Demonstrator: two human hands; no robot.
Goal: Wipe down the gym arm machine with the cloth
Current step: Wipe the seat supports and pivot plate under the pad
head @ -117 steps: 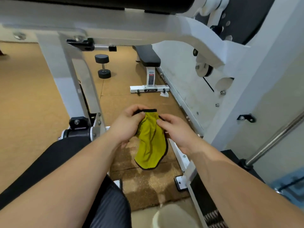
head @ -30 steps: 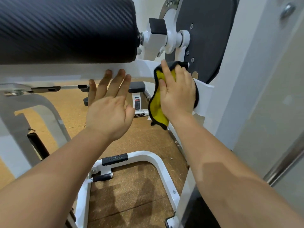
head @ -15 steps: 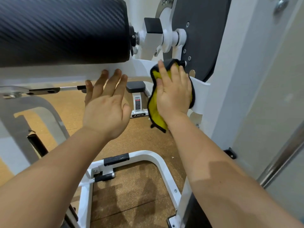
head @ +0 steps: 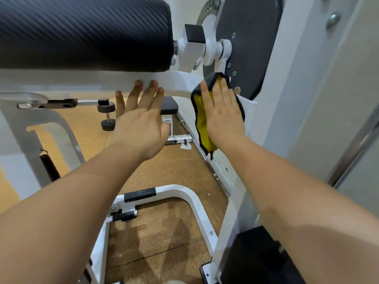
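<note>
A yellow cloth point(head: 202, 124) with a black hem lies flat against the white frame point(head: 180, 82) of the gym arm machine, just below its pivot. My right hand point(head: 222, 115) presses the cloth onto the frame with straight fingers. The cloth's lower end hangs free under the hand. My left hand point(head: 141, 124) is held up beside it with fingers spread, and its fingertips reach the underside of the white cross beam. A big black padded roller point(head: 86, 31) sits right above the beam.
A dark round plate point(head: 252, 42) is mounted to the right of the pivot. The white upright post point(head: 297, 83) stands at the right. Below are the white foot frame point(head: 184, 193), a dumbbell point(head: 107, 115), a bench point(head: 169, 105) and the cork floor.
My right hand has slid the cloth a little down and to the right along the frame. The left hand stays near the beam. Earlier both hands held the cloth low over the floor.
</note>
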